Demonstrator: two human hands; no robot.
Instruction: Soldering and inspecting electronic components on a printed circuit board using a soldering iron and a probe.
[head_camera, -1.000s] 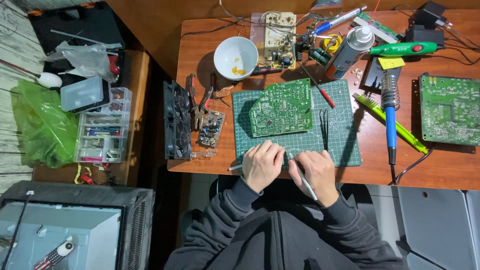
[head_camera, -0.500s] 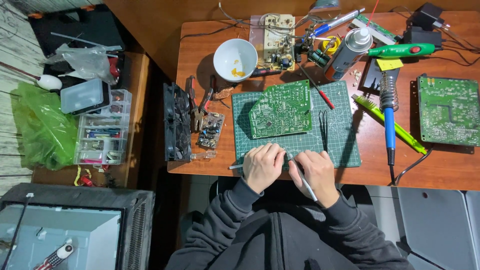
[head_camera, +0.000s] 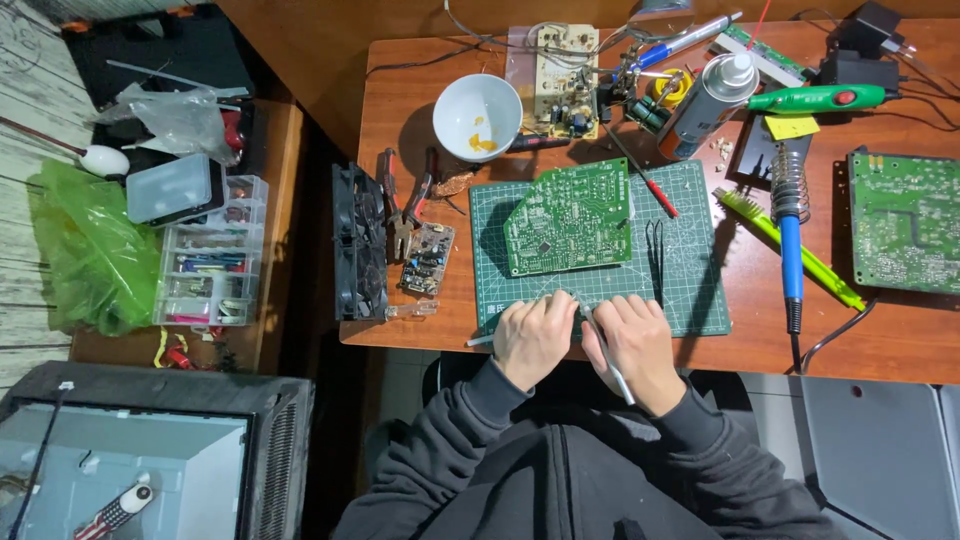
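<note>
Little has changed since a second ago: both hands stay together at the near edge of the green cutting mat, and the boards and tools on the wooden desk lie where they lay; only the view has crept slightly. The left hand rests on the mat's six o'clock edge, fingers curled inward to a narrow, nearly fisted shape, knuckles up; what it pinches, if anything, cannot be told. The right hand lies just beside it, touching or nearly so, wrapped around a slim grey pen-like tool whose rear end slants back toward the five o'clock side, over the wrist, while its tip is hidden between the two hands. Both dark sleeves run in from the body at six o'clock. The green circuit board lies flat on the mat at twelve o'clock from the hands, near but apart from them. Black tweezers lie on the mat at one o'clock from the right hand, and a blue-handled soldering iron lies off the mat at two o'clock. A white bowl stands well apart at eleven o'clock.
</note>
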